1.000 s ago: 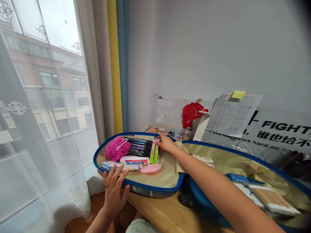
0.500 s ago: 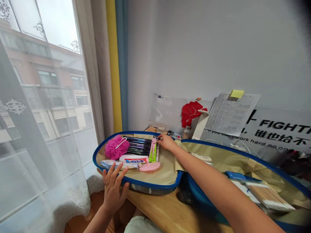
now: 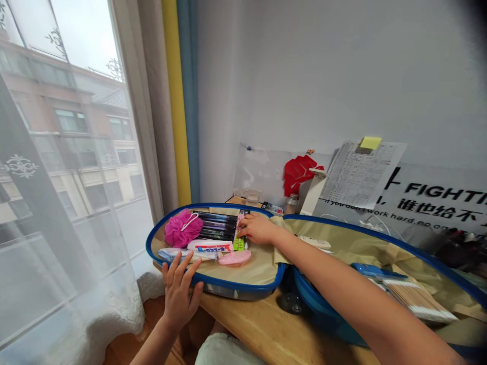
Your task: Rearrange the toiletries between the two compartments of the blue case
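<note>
My left hand [image 3: 181,286] rests on the near blue rim of an open suitcase [image 3: 243,291], fingers spread, beside a clear-wrapped item [image 3: 190,255]. In the left half of the case, my right hand [image 3: 258,228] has its fingers bent over a slim pink and green packet [image 3: 240,244], partly hiding it. Left of the packet lie several dark, slim packs [image 3: 216,226] in a stack and a magenta bath puff [image 3: 183,228]. A toothpaste tube [image 3: 210,246] lies in front of them. Nearer me is a pink oval case [image 3: 234,258].
The case's right half holds a bundle of cotton swabs [image 3: 416,299] and a blue item [image 3: 375,270], partly behind my right forearm. Below is a wooden table [image 3: 258,324]. Behind stand a small bottle [image 3: 292,204] and a clipped paper sheet [image 3: 361,175]. A curtained window [image 3: 68,152] is at left.
My right hand has moved from the packet's top end down along it, toward me, and its fingers now lie over its middle. My left hand stays on the rim. The view shifted slightly.
</note>
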Available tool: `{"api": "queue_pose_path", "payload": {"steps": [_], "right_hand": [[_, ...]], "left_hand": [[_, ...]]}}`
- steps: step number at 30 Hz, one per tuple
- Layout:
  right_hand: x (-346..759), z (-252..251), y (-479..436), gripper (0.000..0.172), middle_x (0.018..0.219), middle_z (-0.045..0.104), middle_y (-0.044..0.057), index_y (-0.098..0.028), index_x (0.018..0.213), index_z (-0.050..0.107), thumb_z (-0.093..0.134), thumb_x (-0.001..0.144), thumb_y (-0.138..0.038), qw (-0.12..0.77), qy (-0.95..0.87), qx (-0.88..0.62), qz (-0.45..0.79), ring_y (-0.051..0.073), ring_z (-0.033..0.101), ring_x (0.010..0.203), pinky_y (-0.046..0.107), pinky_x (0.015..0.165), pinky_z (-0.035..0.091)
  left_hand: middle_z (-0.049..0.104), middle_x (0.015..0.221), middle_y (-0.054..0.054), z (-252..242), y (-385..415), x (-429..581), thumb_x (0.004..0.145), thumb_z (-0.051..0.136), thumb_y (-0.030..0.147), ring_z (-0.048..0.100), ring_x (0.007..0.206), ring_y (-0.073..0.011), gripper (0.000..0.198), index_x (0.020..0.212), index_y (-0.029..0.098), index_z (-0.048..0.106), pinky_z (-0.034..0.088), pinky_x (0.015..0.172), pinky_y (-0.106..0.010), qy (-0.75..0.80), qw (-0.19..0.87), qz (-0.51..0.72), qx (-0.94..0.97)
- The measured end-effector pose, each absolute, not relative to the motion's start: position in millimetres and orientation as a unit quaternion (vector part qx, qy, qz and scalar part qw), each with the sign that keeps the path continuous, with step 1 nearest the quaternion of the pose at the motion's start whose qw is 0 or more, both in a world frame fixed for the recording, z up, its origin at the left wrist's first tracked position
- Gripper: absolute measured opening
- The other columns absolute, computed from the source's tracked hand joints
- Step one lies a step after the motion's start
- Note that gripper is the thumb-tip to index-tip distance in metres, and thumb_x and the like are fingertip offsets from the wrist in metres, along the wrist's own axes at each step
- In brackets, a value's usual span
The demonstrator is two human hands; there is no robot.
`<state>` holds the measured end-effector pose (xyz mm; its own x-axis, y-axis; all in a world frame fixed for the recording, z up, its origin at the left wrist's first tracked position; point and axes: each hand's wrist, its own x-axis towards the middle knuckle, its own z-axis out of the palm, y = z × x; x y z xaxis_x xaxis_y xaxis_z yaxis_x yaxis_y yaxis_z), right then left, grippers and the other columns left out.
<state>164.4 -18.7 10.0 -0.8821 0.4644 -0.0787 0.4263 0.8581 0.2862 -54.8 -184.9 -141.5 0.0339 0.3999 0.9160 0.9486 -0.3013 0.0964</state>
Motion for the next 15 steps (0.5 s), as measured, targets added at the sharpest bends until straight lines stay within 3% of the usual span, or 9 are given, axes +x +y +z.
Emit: {"api": "queue_pose_path", "payload": {"steps": [15], "right_hand": [[169.5, 7.5, -3.1, 0.030, 0.116, 0.060, 0.007, -0.017, 0.111, 0.059, 0.054, 0.089, -0.037, 0.072, 0.931, 0.295, 0.204, 0.017, 0.058, 0.103, 0.041, 0.089, 0.050]], "left_hand": [[0.053, 0.134, -0.010, -145.1, -184.0, -55.9, 0.088, 0.044, 0.026, 0.028, 0.140, -0.0272, 0.049, 0.137, 0.024, 0.044, 0.009, 0.116, -0.051, -0.526, 0.289, -0.461, -0.653]]}}
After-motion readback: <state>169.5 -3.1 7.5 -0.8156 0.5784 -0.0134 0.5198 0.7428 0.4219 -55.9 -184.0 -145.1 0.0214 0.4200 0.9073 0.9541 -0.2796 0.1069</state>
